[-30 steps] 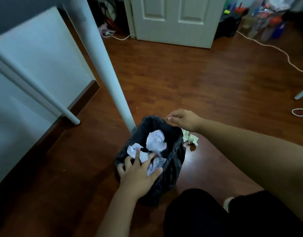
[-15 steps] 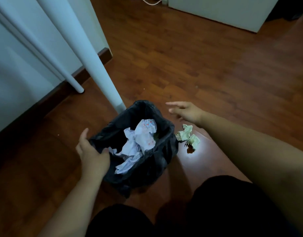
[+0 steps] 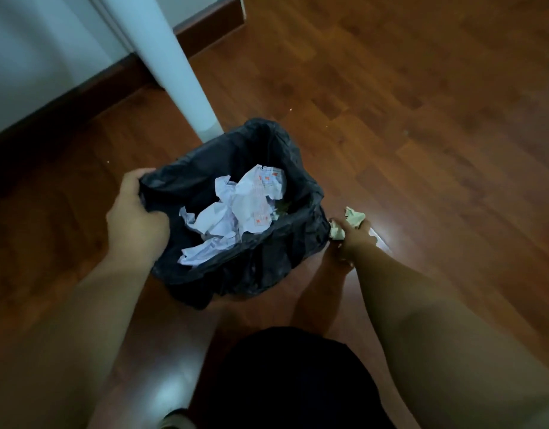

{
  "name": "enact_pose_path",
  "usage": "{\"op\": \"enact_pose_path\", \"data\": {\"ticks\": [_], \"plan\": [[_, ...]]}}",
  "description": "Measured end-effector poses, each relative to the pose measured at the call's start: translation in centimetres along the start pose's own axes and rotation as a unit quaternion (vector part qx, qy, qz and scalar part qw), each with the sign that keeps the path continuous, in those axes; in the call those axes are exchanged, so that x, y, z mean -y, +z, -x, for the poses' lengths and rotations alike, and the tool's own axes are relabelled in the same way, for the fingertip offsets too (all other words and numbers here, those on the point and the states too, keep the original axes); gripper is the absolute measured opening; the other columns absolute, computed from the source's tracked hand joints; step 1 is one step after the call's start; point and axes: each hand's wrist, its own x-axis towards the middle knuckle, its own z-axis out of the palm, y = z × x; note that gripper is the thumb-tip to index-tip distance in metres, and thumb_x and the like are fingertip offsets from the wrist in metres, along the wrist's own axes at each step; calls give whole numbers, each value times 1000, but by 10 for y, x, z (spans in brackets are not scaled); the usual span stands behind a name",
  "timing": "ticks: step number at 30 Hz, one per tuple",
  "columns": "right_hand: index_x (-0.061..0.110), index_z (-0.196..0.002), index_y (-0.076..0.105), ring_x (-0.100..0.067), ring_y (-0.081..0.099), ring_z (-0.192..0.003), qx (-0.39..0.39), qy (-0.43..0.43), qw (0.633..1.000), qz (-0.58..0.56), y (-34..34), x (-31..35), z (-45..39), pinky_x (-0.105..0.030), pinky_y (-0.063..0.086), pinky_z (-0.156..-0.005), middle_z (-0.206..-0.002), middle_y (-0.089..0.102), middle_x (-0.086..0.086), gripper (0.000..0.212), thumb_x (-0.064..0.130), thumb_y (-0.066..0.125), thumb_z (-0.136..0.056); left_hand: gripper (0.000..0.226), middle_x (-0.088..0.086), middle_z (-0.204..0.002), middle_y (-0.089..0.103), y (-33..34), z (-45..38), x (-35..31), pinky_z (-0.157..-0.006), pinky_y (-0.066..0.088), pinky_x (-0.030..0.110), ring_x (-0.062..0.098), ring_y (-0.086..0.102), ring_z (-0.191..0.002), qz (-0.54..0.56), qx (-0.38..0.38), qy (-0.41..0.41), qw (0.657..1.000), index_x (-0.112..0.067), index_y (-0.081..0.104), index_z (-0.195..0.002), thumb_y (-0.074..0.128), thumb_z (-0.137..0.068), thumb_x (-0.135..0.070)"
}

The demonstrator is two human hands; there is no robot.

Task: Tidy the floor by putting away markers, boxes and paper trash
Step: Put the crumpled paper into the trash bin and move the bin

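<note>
A small bin lined with a black bag stands on the wooden floor and holds crumpled white paper printed with red marks. My left hand grips the bag's left rim. Just right of the bin, my right hand is closed around a crumpled pale green paper at floor level; bits of it stick out above and left of my fingers.
A thick white table leg stands right behind the bin. A white wall with a dark baseboard runs along the left. My dark-clothed knee fills the bottom centre. Wooden floor stretches to the right.
My right hand dropped from above the bin's far rim down onto the green paper and closed on it. My left hand moved from inside the bin to its left rim.
</note>
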Motion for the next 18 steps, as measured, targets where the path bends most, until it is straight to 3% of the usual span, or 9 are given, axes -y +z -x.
{"op": "enact_pose_path", "data": {"ticks": [2,4,7,9,11,13,15,16,18], "plan": [[39,-134,47,-45,38,-121,-49,5,999,-2,13,-6,-6,-46,42,-98,-143,25,-13,49,25,60,-89,68,-5,-112,62,4,0,-1,-84,48,31,20,58,-100,-2,8,-21,1000,-48,50,-117,41,-75,5],[28,-122,52,-44,42,-117,-65,-4,998,-17,19,-8,-3,-45,44,-98,-135,32,-16,31,26,57,-91,68,-3,-114,61,3,1,-1,-86,50,35,23,58,-101,-14,4,-26,1000,-46,50,-117,39,-76,7],[23,-130,58,-40,47,-117,-86,1,994,-61,16,-5,2,-40,43,-98,-133,42,-15,43,14,57,-88,67,-1,-115,61,4,1,-1,-90,51,38,24,59,-105,-26,12,-18,999,-42,50,-119,39,-77,8],[16,-126,63,-39,57,-109,-153,8,975,-161,1,6,11,-37,49,-85,-126,53,-18,41,7,56,-86,65,1,-115,62,4,1,1,-91,51,39,26,59,-106,-22,15,-7,1000,-39,51,-120,40,-76,8],[10,-114,67,-38,64,-95,-238,-22,939,-248,-23,23,23,-37,52,-75,-114,63,-20,29,7,58,-86,63,2,-114,62,5,1,0,-91,50,38,26,59,-106,-16,13,-3,1000,-37,52,-120,41,-77,8],[13,-97,69,-20,65,-87,-318,-75,888,-324,-52,48,45,-36,54,-77,-106,63,-11,17,5,61,-84,60,2,-113,63,6,1,-1,-87,48,34,26,59,-105,-9,9,-1,1000,-35,53,-118,43,-77,8],[21,-84,65,9,58,-81,-409,-151,810,-392,-82,77,78,-16,50,-71,-98,56,-2,21,0,63,-80,57,5,-116,64,6,0,-2,-85,47,33,27,59,-106,-5,14,-1,1000,-33,54,-118,45,-78,7],[25,-81,62,16,55,-79,-447,-190,768,-417,-99,90,98,-4,44,-66,-95,54,0,26,-1,63,-77,56,6,-118,63,6,-1,-3,-83,46,33,28,59,-107,-6,16,-1,1000,-31,54,-119,46,-79,7],[32,-78,60,14,54,-81,-494,-279,702,-431,-126,114,138,-1,38,-68,-91,51,5,30,2,63,-74,54,9,-118,63,4,0,-5,-80,43,32,30,58,-107,-12,19,-2,1000,-28,54,-121,47,-80,6]]}}
